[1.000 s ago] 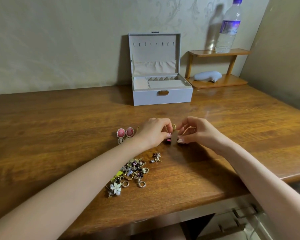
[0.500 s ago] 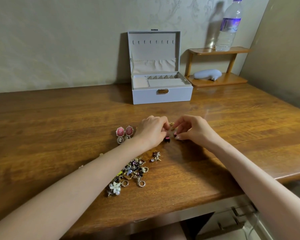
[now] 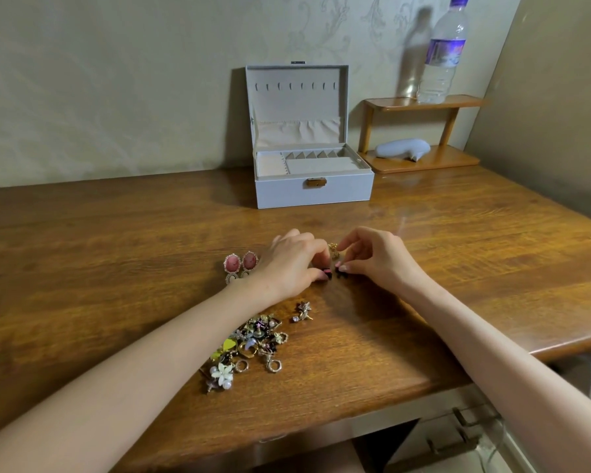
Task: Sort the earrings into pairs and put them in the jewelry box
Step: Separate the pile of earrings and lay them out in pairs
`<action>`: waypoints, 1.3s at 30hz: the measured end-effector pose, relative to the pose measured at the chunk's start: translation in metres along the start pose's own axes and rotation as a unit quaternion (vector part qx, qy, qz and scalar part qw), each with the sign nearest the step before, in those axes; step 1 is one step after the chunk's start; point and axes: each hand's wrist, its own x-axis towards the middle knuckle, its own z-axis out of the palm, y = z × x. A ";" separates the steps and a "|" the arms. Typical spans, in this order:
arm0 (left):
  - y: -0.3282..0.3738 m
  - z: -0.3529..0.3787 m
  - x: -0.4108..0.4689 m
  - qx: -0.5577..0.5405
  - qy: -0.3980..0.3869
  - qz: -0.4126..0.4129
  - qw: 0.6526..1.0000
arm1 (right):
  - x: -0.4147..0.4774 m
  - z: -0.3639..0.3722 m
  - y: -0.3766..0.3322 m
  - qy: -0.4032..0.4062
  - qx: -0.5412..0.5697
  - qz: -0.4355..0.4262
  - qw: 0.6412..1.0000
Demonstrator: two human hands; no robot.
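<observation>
Watching from beside the counter (image 3: 116, 250): both hands were down at mid-counter, fingertips nearly meeting. The left hand (image 3: 292, 264) had its grip closed small, thumb and finger pinched on the left dark earring (image 3: 327, 273). The right hand (image 3: 379, 257) looked the same, with a tight pinch on the right dark earring (image 3: 340, 274). The two earrings sat side by side on the wood, just apart, and were too small to tell a long axis. The gold earrings (image 3: 334, 249) lay just behind them, between the fingers.

Key relation: the jewelry box (image 3: 313, 194) stood open straight ahead at the far edge, well apart from the pair. Neither hand was clearly nearer, the left a touch more in line. I judged the carry would be forward, away from the body.

Versus a second ago: the hands had dropped lower onto the counter and both dark pieces now showed. The pink cameo pair (image 3: 241, 262) and the unsorted pile (image 3: 253, 343) sat where they had been.
</observation>
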 end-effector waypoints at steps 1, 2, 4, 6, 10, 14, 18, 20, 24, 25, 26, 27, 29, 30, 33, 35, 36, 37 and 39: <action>0.000 0.000 0.001 0.000 0.001 -0.001 1.000 | 0.000 0.001 0.000 0.003 0.001 -0.005 1.000; -0.001 0.001 0.002 0.000 0.002 -0.002 1.000 | -0.001 0.002 0.001 0.005 0.003 -0.010 1.000; -0.001 0.001 0.003 -0.003 0.000 -0.003 1.000 | -0.001 0.003 0.001 0.005 0.008 -0.015 1.000; -0.002 0.000 0.003 -0.007 -0.001 -0.003 1.000 | 0.000 0.004 0.001 0.002 0.009 -0.020 1.000; -0.008 -0.006 -0.008 -0.037 0.024 -0.001 0.999 | -0.003 0.002 0.000 0.028 0.012 -0.028 0.999; -0.021 -0.023 -0.032 -0.059 0.030 0.007 0.998 | -0.013 -0.004 -0.012 0.026 0.020 -0.067 0.997; -0.032 -0.044 -0.056 -0.097 -0.010 0.006 0.995 | -0.025 -0.002 -0.026 -0.099 0.004 -0.149 0.984; -0.036 -0.051 -0.066 -0.113 -0.035 0.007 0.993 | -0.028 0.002 -0.030 -0.158 -0.012 -0.176 0.971; -0.043 -0.052 -0.078 -0.114 -0.108 0.027 0.987 | -0.028 0.012 -0.033 -0.201 -0.034 -0.201 0.958; -0.044 -0.050 -0.080 -0.113 -0.125 0.034 0.985 | -0.028 0.013 -0.033 -0.202 -0.040 -0.205 0.957; -0.046 -0.049 -0.083 -0.115 -0.139 0.041 0.983 | -0.027 0.014 -0.032 -0.201 -0.044 -0.207 0.956; -0.046 -0.048 -0.085 -0.119 -0.151 0.045 0.980 | -0.027 0.015 -0.032 -0.200 -0.048 -0.207 0.956; -0.048 -0.047 -0.089 -0.130 -0.164 0.047 0.977 | -0.026 0.016 -0.031 -0.193 -0.058 -0.205 0.958; -0.049 -0.047 -0.091 -0.136 -0.166 0.046 0.976 | -0.026 0.016 -0.031 -0.187 -0.060 -0.202 0.959; -0.052 -0.049 -0.095 -0.151 -0.171 0.043 0.973 | -0.025 0.019 -0.030 -0.166 -0.059 -0.189 0.966; -0.054 -0.050 -0.098 -0.148 -0.180 0.044 0.972 | -0.026 0.020 -0.030 -0.156 -0.061 -0.192 0.967; -0.055 -0.050 -0.100 -0.144 -0.186 0.043 0.971 | -0.026 0.021 -0.030 -0.154 -0.063 -0.196 0.966; -0.055 -0.051 -0.101 -0.139 -0.193 0.039 0.970 | -0.026 0.021 -0.030 -0.153 -0.066 -0.199 0.966; -0.055 -0.055 -0.105 -0.135 -0.209 0.028 0.968 | -0.027 0.021 -0.030 -0.155 -0.072 -0.200 0.965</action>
